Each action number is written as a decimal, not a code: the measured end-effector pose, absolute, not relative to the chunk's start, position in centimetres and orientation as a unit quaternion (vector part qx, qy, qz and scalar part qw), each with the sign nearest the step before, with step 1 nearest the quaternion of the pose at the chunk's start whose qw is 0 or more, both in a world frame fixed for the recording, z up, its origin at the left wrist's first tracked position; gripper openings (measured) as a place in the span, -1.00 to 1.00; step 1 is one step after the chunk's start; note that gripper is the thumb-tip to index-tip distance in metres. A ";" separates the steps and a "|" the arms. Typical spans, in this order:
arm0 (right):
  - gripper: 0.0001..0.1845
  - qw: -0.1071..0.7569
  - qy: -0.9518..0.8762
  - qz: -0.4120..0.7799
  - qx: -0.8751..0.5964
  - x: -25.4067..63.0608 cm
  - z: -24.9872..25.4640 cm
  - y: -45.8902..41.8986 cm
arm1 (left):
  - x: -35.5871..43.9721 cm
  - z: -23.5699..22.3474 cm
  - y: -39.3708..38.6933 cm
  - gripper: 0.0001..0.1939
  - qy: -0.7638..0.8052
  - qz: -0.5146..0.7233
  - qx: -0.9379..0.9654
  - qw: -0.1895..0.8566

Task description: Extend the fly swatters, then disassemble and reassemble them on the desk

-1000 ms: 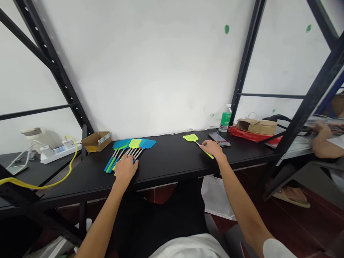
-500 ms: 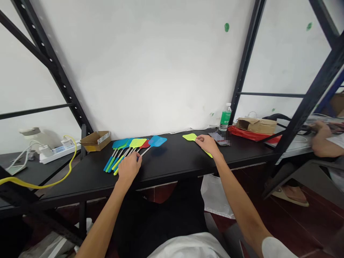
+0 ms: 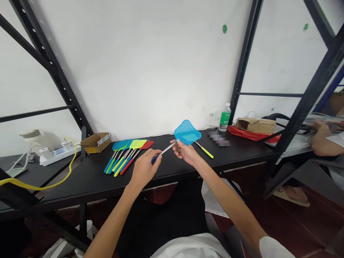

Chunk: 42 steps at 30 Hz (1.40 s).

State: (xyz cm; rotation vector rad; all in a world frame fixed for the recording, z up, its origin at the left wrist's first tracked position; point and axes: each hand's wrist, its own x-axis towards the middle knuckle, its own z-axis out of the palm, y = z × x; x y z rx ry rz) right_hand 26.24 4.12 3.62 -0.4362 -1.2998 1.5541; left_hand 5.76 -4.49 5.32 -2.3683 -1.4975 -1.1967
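A blue fly swatter (image 3: 187, 132) is held up above the black table, its mesh head tilted toward the wall. My left hand (image 3: 147, 165) is closed around its blue handle. At the neck just under the head, my right hand (image 3: 184, 150) pinches the swatter with thumb and fingers. Behind it a yellow-green fly swatter (image 3: 205, 150) lies on the table, its head hidden by the blue one. To the left, several fly swatters in blue, green, yellow and red lie fanned out, with a red fly swatter (image 3: 137, 156) at the right end of the row.
An open cardboard box (image 3: 96, 142) stands left of the row. A water bottle (image 3: 225, 117) and a blurred phone (image 3: 219, 138) are at the right, near a red bag (image 3: 247, 134) with cardboard on it. A yellow cable (image 3: 70, 168) hangs at left. Another person's arm (image 3: 324, 138) shows far right.
My left hand has lifted the blue swatter from the row and brought it right. My right hand has let go of the yellow-green swatter and moved left onto the blue one's neck.
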 end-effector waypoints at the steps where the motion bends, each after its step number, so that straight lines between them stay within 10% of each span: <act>1: -0.56 0.530 -0.541 0.625 -0.191 25.9 3.6 4.0 | 5.9 5.3 -4.6 -0.72 -0.489 -0.387 -0.780 0.048; 23: -0.63 0.607 -0.592 0.468 -0.249 25.7 3.1 5.0 | 6.0 5.9 -4.9 -0.56 -0.548 -0.293 -0.783 -0.023; 33: -0.60 0.702 -0.480 0.440 -0.289 30.9 4.2 7.6 | 2.0 6.7 -4.1 -0.63 -0.574 -0.302 -0.752 0.115; 42: -0.53 0.619 -0.476 0.581 -0.230 30.3 4.3 6.5 | 1.0 6.9 -4.2 -0.68 -0.565 -0.311 -0.755 0.120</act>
